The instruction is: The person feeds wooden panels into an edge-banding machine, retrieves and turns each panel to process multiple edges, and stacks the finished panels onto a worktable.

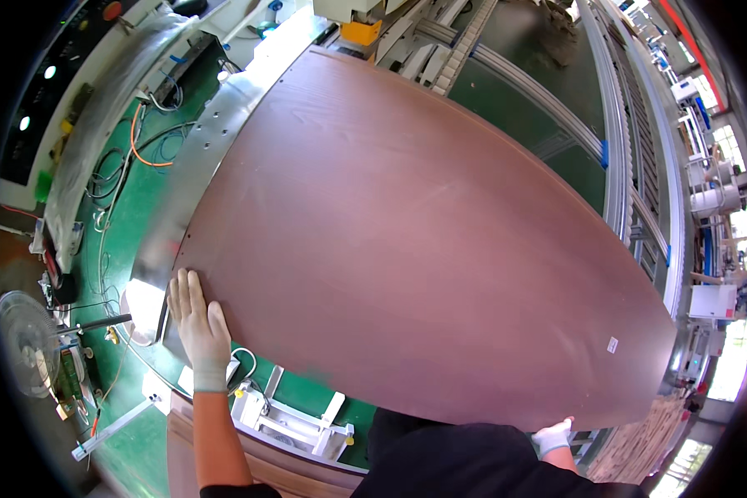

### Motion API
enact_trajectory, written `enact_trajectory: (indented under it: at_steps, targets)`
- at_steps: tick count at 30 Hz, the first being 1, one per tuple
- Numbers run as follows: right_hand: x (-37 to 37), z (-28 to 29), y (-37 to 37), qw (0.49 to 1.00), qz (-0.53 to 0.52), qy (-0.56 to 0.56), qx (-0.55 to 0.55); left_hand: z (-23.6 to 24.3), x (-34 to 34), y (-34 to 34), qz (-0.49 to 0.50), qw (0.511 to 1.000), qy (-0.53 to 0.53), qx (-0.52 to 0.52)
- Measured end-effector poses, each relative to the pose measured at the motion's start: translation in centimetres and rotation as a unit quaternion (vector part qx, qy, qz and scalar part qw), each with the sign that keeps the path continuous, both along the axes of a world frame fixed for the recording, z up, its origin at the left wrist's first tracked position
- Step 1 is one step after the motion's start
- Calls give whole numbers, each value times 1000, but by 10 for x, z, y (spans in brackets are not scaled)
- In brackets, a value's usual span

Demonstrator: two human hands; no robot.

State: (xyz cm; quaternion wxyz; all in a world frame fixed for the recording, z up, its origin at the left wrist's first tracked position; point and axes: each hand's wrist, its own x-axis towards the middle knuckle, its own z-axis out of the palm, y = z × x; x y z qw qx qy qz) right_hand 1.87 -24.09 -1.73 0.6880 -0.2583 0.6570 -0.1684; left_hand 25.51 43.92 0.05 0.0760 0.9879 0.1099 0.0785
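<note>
A large brown wood-grain panel (423, 241) spreads out in front of me, with a small white label near its right end. Its left edge lies along a shiny metal machine bed (192, 170) with small holes. My left hand (201, 332), in a pale glove, rests flat on the panel's near left corner, fingers stretched out and together. Close to my body on the right, my right hand (554, 435), gloved too, grips the panel's near edge. The thumb shows at the edge; the other fingers are hidden beneath the panel.
Beyond the panel runs a metal roller conveyor frame (614, 166). Cables and an orange hose (134, 137) lie on the green floor at left, near a round fan (29, 340). A white metal frame (286, 419) and another brown panel (257, 456) are below. Stacked boards (639, 440) stand right.
</note>
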Motion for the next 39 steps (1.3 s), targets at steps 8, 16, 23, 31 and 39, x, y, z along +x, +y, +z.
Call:
enact_trajectory:
  at_steps: [8, 16, 23, 31, 39]
  targets:
    - [35, 4, -26, 999, 18, 31, 0, 4, 46, -21, -7, 1000, 18, -16]
    - [126, 11, -36, 999, 33, -4, 25, -2, 114, -46, -2, 1000, -9, -14]
    - [180, -15, -77, 997, 53, 8, 48, -14, 184, -60, 0, 999, -31, 20]
    - [288, -7, -22, 997, 26, 15, -64, -22, 214, -51, 119, 991, -50, 48]
    - [373, -45, 30, 899, 336, -271, 79, -24, 223, -61, 138, 989, -49, 5]
